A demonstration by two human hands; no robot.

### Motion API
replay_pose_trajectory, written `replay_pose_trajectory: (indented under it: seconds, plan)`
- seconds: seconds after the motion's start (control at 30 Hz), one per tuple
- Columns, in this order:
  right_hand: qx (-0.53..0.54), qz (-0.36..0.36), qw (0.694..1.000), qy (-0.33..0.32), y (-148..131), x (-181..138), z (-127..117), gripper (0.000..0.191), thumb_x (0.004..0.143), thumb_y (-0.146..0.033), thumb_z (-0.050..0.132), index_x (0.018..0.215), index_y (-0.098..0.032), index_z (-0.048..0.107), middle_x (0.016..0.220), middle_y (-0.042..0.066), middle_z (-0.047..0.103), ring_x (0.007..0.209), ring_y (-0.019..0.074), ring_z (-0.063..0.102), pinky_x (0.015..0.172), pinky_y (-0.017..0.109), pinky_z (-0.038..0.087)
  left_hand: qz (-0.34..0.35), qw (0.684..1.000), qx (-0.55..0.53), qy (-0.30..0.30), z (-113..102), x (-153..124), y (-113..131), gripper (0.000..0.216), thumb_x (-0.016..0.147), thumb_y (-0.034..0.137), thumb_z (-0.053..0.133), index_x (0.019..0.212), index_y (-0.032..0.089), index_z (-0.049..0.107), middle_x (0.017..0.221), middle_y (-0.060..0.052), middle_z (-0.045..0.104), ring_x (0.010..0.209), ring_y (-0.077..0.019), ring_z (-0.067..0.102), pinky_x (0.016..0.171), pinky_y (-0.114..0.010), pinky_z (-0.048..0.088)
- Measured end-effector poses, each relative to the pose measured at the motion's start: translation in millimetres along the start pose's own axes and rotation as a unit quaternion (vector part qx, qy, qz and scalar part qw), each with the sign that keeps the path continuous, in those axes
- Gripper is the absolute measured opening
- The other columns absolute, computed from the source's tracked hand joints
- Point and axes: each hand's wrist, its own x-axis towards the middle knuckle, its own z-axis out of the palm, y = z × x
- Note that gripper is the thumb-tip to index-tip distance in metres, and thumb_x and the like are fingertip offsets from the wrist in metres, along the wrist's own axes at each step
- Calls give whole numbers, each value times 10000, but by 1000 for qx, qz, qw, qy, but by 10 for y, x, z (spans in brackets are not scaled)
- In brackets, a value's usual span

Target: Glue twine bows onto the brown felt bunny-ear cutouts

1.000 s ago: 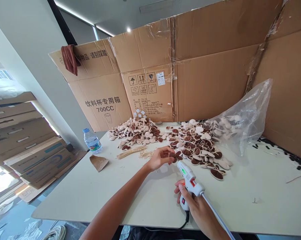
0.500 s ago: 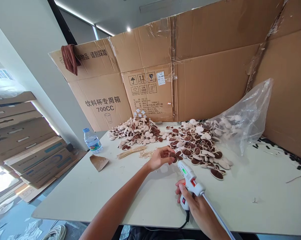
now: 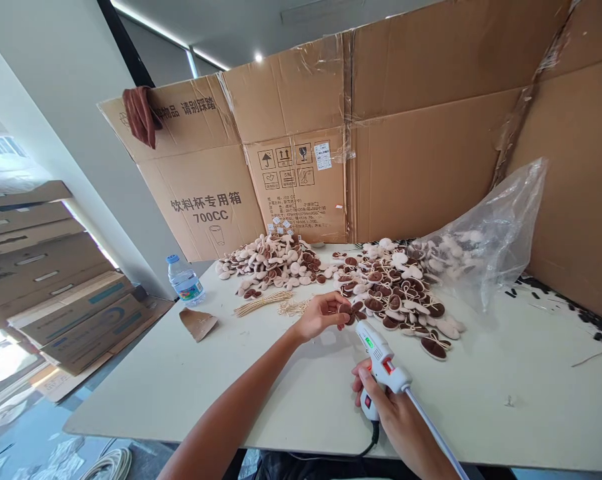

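Observation:
My left hand (image 3: 325,316) pinches a small brown fabric piece (image 3: 347,311) with rounded lobes above the table. My right hand (image 3: 381,397) is wrapped round the handle of a white hot glue gun (image 3: 379,357), which has a lit green display and a long glue stick out of its back. The gun's nozzle points up-left and is right at the brown piece; whether it touches cannot be made out. Just beyond lies a heap of brown and cream fabric pieces with cord bows (image 3: 395,287). Bundled beige cords (image 3: 265,303) lie left of my left hand.
A second heap of cream and brown pieces (image 3: 275,263) sits at the back, near a water bottle (image 3: 185,283) and a cardboard scrap (image 3: 198,325). A clear plastic bag (image 3: 501,247) holds more pieces. Cardboard walls (image 3: 291,133) enclose the back; a black cable (image 3: 365,450) hangs at the front edge.

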Motion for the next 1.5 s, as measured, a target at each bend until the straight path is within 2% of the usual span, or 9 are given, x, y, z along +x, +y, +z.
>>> replay_pose_trajectory:
  seconds: [0.5, 0.83, 1.2, 1.5]
  plan:
    - [4, 10, 1000, 12, 11, -6, 6, 456, 890, -670, 624, 880, -215, 654, 724, 31, 672, 609, 193, 632, 581, 314, 514, 6, 1000, 1, -3, -10, 2, -19, 380, 742, 343, 855, 994, 128, 669, 829, -54, 644, 712, -159, 616, 615, -290, 506]
    - [2, 16, 1000, 8, 7, -7, 3, 471, 904, -677, 595, 882, -209, 647, 719, 28, 663, 611, 194, 641, 599, 316, 535, 4, 1000, -4, 3, -1, 3, -23, 391, 731, 342, 864, 990, 123, 669, 828, -59, 643, 726, -160, 615, 610, -282, 515]
    - [-52, 5, 999, -10, 26, -25, -24, 460, 951, -664, 518, 903, -217, 609, 753, 17, 658, 645, 191, 625, 609, 314, 486, -5, 1000, -26, -2, 6, -1, -23, 399, 730, 348, 868, 985, 123, 658, 802, -42, 643, 693, -150, 612, 611, -300, 538]
    - [-28, 17, 999, 0, 31, -11, -19, 459, 920, -674, 567, 890, -219, 617, 745, 23, 668, 647, 201, 637, 619, 315, 509, -3, 1000, -31, -3, 4, -1, -29, 390, 737, 342, 864, 988, 125, 661, 790, -33, 639, 681, -143, 608, 616, -304, 548]
